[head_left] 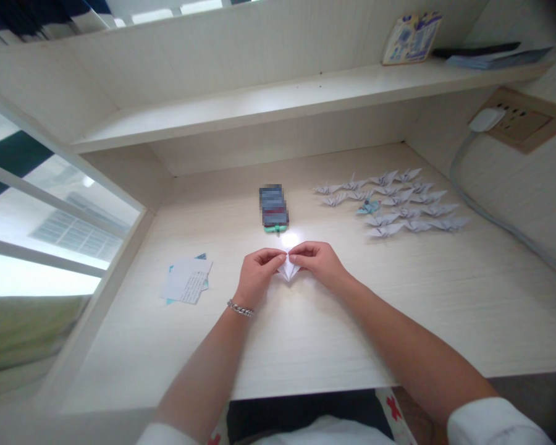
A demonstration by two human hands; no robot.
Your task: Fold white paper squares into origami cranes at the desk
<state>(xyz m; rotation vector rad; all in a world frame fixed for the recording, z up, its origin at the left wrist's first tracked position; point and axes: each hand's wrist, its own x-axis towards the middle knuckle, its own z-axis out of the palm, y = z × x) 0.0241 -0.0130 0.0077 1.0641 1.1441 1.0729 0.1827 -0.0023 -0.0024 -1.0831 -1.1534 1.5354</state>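
Note:
Between my two hands is a small piece of folded white paper (288, 270), pointed at its lower end, just above the desk. My left hand (258, 270), with a chain bracelet (240, 308) at the wrist, pinches its left side between thumb and fingers. On the other side my right hand (319, 258) pinches it the same way, and the two thumbs nearly meet at the top. The fingers cover part of the folds. Folded paper cranes (398, 199) stand in rows to the right, nearly all white, with one blue crane (368, 207) among them.
A phone (273, 207), its screen blurred, lies beyond my hands. Loose paper sheets (188, 280), one with writing, are at the left. A charger (487, 119) sits in the wall socket, its cable (491, 225) running down the right side. Overhead a shelf (241, 102) crosses the desk.

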